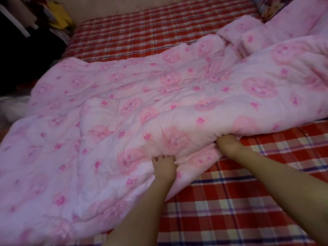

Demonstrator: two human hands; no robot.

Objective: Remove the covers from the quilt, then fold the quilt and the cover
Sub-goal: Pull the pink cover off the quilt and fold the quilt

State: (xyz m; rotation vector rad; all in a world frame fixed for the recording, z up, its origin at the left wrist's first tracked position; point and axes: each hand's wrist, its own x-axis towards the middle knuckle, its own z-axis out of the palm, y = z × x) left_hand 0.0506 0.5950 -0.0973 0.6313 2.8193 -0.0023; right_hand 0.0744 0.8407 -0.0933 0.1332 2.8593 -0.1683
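Observation:
A pink quilt (134, 96) with darker pink flower prints lies spread and rumpled across the bed, from the near left to the far right. My left hand (164, 165) grips a bunched fold at the quilt's near edge, fingers curled into the fabric. My right hand (224, 141) is pushed into the quilt's edge further right; its fingers are buried under the fold and hidden. Part of the quilt is folded over itself near my hands. I cannot tell a separate cover apart from the quilt.
A red, white and blue plaid sheet (239, 201) covers the mattress, bare at the near right and along the far side. A patterned pillow or cloth (271, 8) lies at the far right corner. Dark clutter with something yellow (58, 16) stands beyond the bed's far left.

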